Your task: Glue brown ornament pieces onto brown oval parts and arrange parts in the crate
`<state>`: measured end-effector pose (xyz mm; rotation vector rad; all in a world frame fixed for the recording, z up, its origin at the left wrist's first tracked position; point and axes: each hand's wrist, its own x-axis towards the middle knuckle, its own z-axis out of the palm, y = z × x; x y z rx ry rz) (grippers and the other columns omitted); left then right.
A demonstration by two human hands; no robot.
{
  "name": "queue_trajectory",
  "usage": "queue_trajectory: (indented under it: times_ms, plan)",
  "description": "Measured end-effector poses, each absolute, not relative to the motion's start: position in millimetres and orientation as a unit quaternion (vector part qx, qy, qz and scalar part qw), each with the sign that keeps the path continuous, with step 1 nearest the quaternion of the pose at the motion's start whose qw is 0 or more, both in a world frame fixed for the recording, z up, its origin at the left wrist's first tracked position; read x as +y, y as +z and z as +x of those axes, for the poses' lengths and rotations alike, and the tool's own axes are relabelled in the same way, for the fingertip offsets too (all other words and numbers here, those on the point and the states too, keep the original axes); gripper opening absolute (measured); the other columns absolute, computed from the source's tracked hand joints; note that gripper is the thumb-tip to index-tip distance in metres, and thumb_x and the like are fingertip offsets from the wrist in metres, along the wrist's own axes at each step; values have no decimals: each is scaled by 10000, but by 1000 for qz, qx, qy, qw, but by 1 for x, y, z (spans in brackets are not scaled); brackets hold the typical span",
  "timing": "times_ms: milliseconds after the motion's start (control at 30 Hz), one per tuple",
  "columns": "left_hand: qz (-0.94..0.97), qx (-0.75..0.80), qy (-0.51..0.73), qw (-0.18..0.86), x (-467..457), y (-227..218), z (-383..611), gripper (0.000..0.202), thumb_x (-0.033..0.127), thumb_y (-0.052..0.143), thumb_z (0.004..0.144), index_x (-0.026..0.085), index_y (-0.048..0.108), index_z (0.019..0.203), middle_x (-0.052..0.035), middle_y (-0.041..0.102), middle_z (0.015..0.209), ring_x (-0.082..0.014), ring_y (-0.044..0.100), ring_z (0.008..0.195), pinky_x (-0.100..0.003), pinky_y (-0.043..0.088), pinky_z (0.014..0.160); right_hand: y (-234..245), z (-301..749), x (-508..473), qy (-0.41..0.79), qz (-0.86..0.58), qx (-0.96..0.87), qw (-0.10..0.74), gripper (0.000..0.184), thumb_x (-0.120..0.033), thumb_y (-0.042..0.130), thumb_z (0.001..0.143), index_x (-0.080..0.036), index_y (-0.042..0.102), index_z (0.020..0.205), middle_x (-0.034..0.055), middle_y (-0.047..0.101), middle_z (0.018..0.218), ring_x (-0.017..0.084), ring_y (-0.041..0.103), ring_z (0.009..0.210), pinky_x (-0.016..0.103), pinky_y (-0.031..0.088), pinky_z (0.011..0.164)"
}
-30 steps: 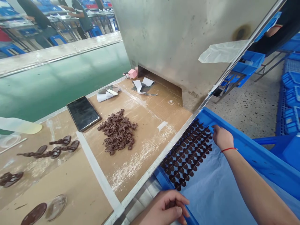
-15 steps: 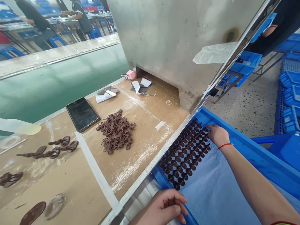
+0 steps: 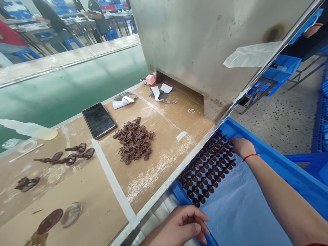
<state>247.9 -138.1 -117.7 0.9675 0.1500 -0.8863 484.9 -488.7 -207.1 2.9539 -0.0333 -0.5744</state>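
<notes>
My right hand (image 3: 242,147) is in a blue plastic bin, its fingers closed at the end of a strip of small dark brown discs; the fingertips are partly hidden. Several such strips (image 3: 208,169) lie side by side on a pale blue sheet (image 3: 246,201) lining the bin (image 3: 282,172). My left hand (image 3: 186,223) hovers over the bin's near corner, fingers loosely bent and apart, with nothing in it. On the cardboard-topped table (image 3: 164,160) beside the bin sits a heap of small dark brown twisted pieces (image 3: 135,140).
A phone (image 3: 99,120), a squeeze bottle (image 3: 38,130), brown pieces (image 3: 70,158), round discs (image 3: 50,220) and paper scraps (image 3: 161,93) are on the table. A metal housing (image 3: 202,44) rises at its far end beside a green belt (image 3: 77,82). People (image 3: 98,17) work at tables beyond.
The view has swung a little left, so the table things appear further right. My right hand stays at the strips' end, its fingers less visible now. My left hand keeps nearly the same pose.
</notes>
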Motion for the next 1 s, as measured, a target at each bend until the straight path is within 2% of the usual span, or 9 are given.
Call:
queue_trajectory:
  times_ms: [133,500,800,1000]
  plan:
    - [453,66,-410,789,-137,-117,248,233,251,725,820,140,716,1025,-68,734,900,-147,693,746,-300,485,779,-209,485,-494,-184,981,-25,50,233,-286,660,1035,-155,616,1222,84,608,1174,240,639,983,407,577,843]
    - [456,75,-413,785,-139,-117,249,252,292,754,802,146,723,1005,-67,730,878,-147,689,731,-295,490,764,-212,487,-496,-171,984,-50,6,219,-278,654,1038,-158,620,1219,83,609,1183,238,639,989,408,575,854]
    - [457,62,-409,787,-138,-117,247,278,333,753,818,145,718,1019,-74,729,896,-150,692,742,-300,489,776,-207,475,-492,-139,989,-36,40,241,-277,651,1039,-157,604,1244,83,610,1167,238,643,973,401,583,831]
    - [461,74,-411,783,-139,-113,250,277,319,756,803,137,720,1008,-71,725,881,-149,683,736,-303,489,775,-204,466,-486,-110,990,55,69,228,-268,657,1033,-156,616,1227,88,594,1210,262,609,1061,449,545,910]
